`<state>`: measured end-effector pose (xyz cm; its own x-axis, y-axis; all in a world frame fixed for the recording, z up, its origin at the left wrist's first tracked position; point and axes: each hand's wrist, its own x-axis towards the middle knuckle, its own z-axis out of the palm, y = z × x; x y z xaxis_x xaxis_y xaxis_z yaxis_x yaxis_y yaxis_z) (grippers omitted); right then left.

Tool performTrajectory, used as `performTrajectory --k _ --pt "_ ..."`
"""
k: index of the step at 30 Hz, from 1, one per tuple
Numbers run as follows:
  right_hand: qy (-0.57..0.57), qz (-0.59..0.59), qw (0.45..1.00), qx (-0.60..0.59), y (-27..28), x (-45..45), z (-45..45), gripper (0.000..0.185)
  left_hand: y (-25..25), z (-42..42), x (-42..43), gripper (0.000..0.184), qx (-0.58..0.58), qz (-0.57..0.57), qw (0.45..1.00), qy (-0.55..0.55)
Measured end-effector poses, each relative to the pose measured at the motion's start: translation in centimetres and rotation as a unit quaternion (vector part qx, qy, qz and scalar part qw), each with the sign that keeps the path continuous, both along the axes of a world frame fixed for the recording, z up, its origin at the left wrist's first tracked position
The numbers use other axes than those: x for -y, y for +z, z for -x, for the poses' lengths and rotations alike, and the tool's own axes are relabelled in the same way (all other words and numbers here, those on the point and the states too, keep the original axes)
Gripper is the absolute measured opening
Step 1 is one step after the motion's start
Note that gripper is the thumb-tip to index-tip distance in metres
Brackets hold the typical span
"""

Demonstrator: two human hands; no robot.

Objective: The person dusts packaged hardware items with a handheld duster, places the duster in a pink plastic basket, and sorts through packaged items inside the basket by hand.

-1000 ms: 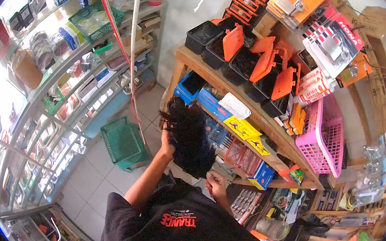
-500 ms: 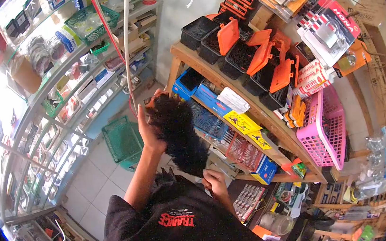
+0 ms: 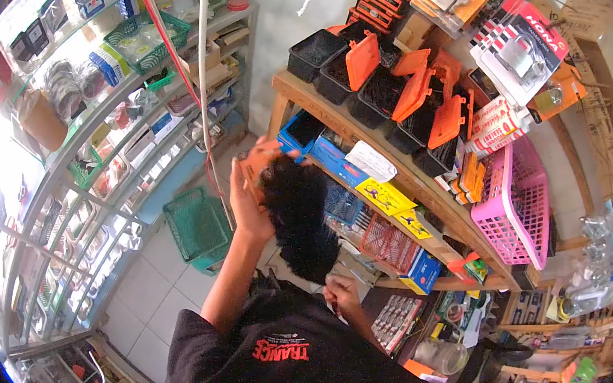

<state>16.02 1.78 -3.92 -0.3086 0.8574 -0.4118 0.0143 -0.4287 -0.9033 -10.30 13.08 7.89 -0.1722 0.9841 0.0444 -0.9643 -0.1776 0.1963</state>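
While your right hand (image 3: 343, 295) grips the feather duster (image 3: 299, 222), your left hand (image 3: 250, 211) holds an orange card at its plumes

Where your two hands meet the work, black plumes fill the space between them. Your right fingers are curled tight at the duster's lower end, in front of your black shirt (image 3: 221, 371); its handle is mostly hidden inside your fist. Your left hand is raised farther out, its fingers grasping the orange card (image 3: 258, 165) — the plumes cover part of it, so you cannot tell every finger's position or what is mounted on it.

The card and the duster's upper end lie just off the far-left corner of the wooden rack (image 3: 349, 132), near a blue tray (image 3: 288, 139) on its lower shelf. Along that shelf toward you come yellow boxes (image 3: 385, 199) and a red basket (image 3: 388, 241). Black bins (image 3: 313, 53) with orange lids (image 3: 364, 62) line the rack's top along its left edge, and a pink basket (image 3: 501, 188) is at the near end. On the tiled floor (image 3: 146, 308), left of your raised forearm, a green basket (image 3: 197, 223) shows — well apart from both hands.
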Motion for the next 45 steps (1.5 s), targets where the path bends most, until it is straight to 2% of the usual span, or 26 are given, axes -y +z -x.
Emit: performTrajectory --k 1,2,5,8,11,14,17,21,24,27,28,31,32,34,35,36,38,39,40,41,43,45 --pt "0.003 0.001 1.000 0.005 -2.7 0.8 -0.7 0.036 0.3 0.5 -0.2 0.067 0.009 -0.049 0.999 -0.001" --pt "0.048 -0.086 0.994 0.050 -5.0 1.3 -2.0 0.034 0.9 0.8 -0.6 0.069 -0.010 -0.002 0.999 0.049" --pt "0.053 -0.084 0.994 0.040 -3.3 2.1 -1.9 0.033 0.4 1.7 -1.4 0.071 -0.001 -0.033 0.999 0.043" --pt "0.041 -0.184 0.976 0.111 -3.3 2.3 -1.5 0.035 -0.6 1.4 -1.7 0.071 0.032 -0.078 0.996 -0.006" --pt "-0.004 -0.202 0.972 0.120 -3.9 2.1 -1.8 0.036 -0.2 0.9 -1.6 0.070 0.009 -0.050 0.999 0.015" --pt "-0.077 -0.099 0.992 -0.023 -2.1 1.5 -1.6 0.037 0.6 0.2 -1.5 0.068 -0.003 -0.032 0.999 0.009" --pt "-0.007 -0.151 0.984 0.091 -2.5 2.1 -1.9 0.038 -0.3 -0.4 -1.4 0.067 0.006 -0.054 0.998 -0.026" --pt "-0.050 -0.140 0.986 0.069 -1.3 1.8 -1.7 0.038 0.8 -0.8 -1.2 0.065 -0.003 -0.015 1.000 -0.020" --pt "0.002 -0.165 0.983 0.080 -0.5 1.3 -1.3 0.039 0.6 -0.9 -1.5 0.064 -0.002 -0.049 0.997 -0.062" --pt "-0.009 -0.190 0.972 0.136 2.1 0.4 -0.5 0.037 -1.1 -0.6 -2.3 0.063 0.027 -0.145 0.978 -0.149" --pt "-0.056 -0.142 0.986 0.067 3.1 0.0 0.1 0.034 -0.9 -1.3 -1.8 0.064 0.079 -0.082 0.986 -0.124" --pt "-0.036 -0.158 0.975 0.152 5.4 -0.2 1.0 0.030 -0.9 -1.6 -2.0 0.061 0.079 0.004 0.996 -0.047" --pt "0.008 -0.176 0.968 0.180 3.7 0.0 0.2 0.031 0.1 -1.9 -1.4 0.057 0.026 -0.126 0.989 -0.072" --pt "-0.031 -0.200 0.965 0.169 3.5 0.0 0.6 0.031 -1.1 -1.6 -2.2 0.052 -0.076 -0.055 0.994 -0.063" --pt "-0.050 -0.210 0.963 0.163 3.3 0.0 0.8 0.034 -1.3 -1.7 -2.0 0.050 -0.066 -0.037 0.996 -0.051" --pt "-0.098 -0.156 0.978 0.098 2.5 -0.3 0.7 0.033 -0.2 -1.6 -1.7 0.049 0.043 -0.018 0.997 -0.067" --pt "-0.049 -0.158 0.977 0.131 2.8 -0.2 0.5 0.032 1.9 -1.3 -1.1 0.046 0.255 0.021 0.962 -0.098" --pt "-0.025 -0.159 0.976 0.147 3.2 -0.3 0.5 0.032 0.9 -1.3 -1.5 0.047 0.153 0.002 0.984 -0.092" --pt "-0.007 -0.189 0.976 0.111 4.5 -0.3 1.4 0.032 -0.6 -1.3 -2.1 0.048 0.048 -0.018 0.995 -0.086" --pt "-0.023 -0.185 0.975 0.118 4.0 -0.2 1.3 0.029 -2.0 -1.2 -2.6 0.050 -0.057 -0.038 0.994 -0.080" --pt "-0.055 -0.177 0.974 0.130 2.2 0.1 0.6 0.027 -1.5 -1.3 -2.2 0.060 -0.032 -0.073 0.993 -0.085" --pt "-0.078 -0.137 0.985 0.076 1.3 0.0 0.1 0.026 0.1 -1.7 -1.2 0.063 0.083 -0.059 0.992 -0.071"
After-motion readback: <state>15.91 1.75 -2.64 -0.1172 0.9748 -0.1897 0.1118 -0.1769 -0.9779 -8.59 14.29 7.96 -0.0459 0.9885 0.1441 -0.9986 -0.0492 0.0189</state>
